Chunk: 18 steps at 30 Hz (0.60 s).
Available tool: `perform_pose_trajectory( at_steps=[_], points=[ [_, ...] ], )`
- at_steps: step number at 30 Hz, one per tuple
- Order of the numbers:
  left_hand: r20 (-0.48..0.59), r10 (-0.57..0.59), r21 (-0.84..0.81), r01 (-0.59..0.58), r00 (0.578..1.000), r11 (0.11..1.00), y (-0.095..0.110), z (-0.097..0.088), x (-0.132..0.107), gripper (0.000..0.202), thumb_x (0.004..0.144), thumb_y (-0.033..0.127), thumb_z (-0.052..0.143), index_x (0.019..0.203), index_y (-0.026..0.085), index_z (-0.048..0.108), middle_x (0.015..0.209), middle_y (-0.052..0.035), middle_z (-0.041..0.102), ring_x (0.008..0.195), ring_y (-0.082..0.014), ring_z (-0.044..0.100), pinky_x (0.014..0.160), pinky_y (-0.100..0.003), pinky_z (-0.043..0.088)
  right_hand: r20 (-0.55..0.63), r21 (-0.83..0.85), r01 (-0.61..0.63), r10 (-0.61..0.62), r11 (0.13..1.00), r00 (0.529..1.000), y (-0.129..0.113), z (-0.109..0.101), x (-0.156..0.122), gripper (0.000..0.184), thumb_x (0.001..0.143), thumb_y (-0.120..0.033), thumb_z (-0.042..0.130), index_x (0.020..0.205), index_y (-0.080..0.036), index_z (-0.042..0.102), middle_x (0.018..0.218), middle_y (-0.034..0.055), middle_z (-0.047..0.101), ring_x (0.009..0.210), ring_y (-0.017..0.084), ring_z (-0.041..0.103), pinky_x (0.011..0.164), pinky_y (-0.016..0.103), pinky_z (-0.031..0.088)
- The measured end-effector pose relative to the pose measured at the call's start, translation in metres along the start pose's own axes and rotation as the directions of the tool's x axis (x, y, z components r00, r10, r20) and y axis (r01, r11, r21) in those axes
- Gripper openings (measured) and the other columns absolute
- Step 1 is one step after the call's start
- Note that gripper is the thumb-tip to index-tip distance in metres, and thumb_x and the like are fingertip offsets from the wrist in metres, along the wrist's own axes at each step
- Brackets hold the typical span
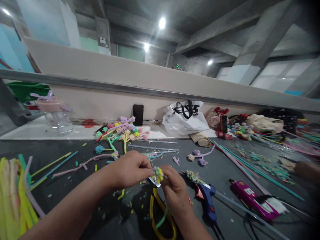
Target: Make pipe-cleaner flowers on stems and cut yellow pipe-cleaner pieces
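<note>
In front of me both hands meet at a small yellow and pale green pipe-cleaner flower (pixel 158 174). My left hand (pixel 132 168) is closed, thumb and forefinger pinching at the flower's left side. My right hand (pixel 175 188) is closed round its right side, and a green stem (pixel 163 216) runs down below the palm. Just beneath the flower a bit of metal blade shows. The yellow handles (pixel 152 210) of what look like scissors lie under my right hand; whether that hand touches them I cannot tell.
A blue glue gun (pixel 208 201) and a magenta device (pixel 255 200) with cords lie to the right. Pipe cleaners (pixel 15 196) are bundled at left. Finished flowers (pixel 122 128), a phone (pixel 138 115), a white bag (pixel 185 120) and a clear bottle (pixel 56 115) stand behind. Another person's hand (pixel 306 171) shows far right.
</note>
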<state>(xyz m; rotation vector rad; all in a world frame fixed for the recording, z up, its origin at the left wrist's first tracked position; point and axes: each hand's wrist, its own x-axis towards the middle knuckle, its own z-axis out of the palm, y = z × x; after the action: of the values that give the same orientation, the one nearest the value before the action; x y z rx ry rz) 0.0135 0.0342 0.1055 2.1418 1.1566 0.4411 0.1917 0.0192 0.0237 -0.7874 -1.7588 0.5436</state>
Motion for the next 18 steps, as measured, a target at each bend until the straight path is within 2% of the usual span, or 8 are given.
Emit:
perform_pose_trajectory(
  at_steps=[6,11,15,18],
  points=[
    [-0.040,-0.005,0.017,0.006,0.999,1.000,-0.001,0.006,0.002,0.020,0.071,0.026,0.044,0.062,0.015,0.059,0.054,0.0041,0.048,0.054,-0.0085,0.043,0.047,-0.018,0.028,-0.002,-0.008,0.005,-0.005,1.000,1.000,0.000,0.002,-0.002,0.016,0.080,-0.014,0.046,0.080,-0.020,0.061,0.074,0.0026,0.057,0.070,0.016,0.052,0.065,0.027,0.040],
    [-0.081,-0.020,0.070,0.026,0.997,0.997,0.000,0.011,0.004,0.020,0.069,0.025,0.044,0.061,0.015,0.060,0.056,0.0026,0.053,0.056,-0.0101,0.047,0.048,-0.020,0.028,-0.004,0.010,-0.035,0.035,0.999,0.999,0.003,0.002,-0.004,0.015,0.080,-0.015,0.048,0.079,-0.020,0.062,0.072,0.0017,0.056,0.068,0.015,0.051,0.062,0.026,0.038],
    [-0.094,0.001,0.126,0.011,0.996,0.992,0.002,0.010,0.005,0.020,0.070,0.021,0.044,0.059,0.015,0.059,0.056,0.0017,0.055,0.056,-0.0107,0.048,0.052,-0.022,0.030,-0.013,0.043,-0.110,0.111,0.993,0.994,0.007,0.003,-0.006,0.012,0.080,-0.018,0.051,0.079,-0.020,0.064,0.073,0.0017,0.057,0.068,0.015,0.051,0.063,0.026,0.038],
    [-0.182,0.078,0.141,-0.052,0.980,0.989,0.002,0.007,0.004,0.017,0.074,0.021,0.046,0.068,0.017,0.061,0.066,0.0006,0.059,0.064,-0.0122,0.050,0.059,-0.023,0.034,-0.047,0.115,-0.192,0.198,0.975,0.979,0.009,0.003,-0.006,0.010,0.079,-0.022,0.055,0.081,-0.020,0.065,0.073,0.0018,0.057,0.069,0.016,0.052,0.064,0.026,0.039]
  ],
)
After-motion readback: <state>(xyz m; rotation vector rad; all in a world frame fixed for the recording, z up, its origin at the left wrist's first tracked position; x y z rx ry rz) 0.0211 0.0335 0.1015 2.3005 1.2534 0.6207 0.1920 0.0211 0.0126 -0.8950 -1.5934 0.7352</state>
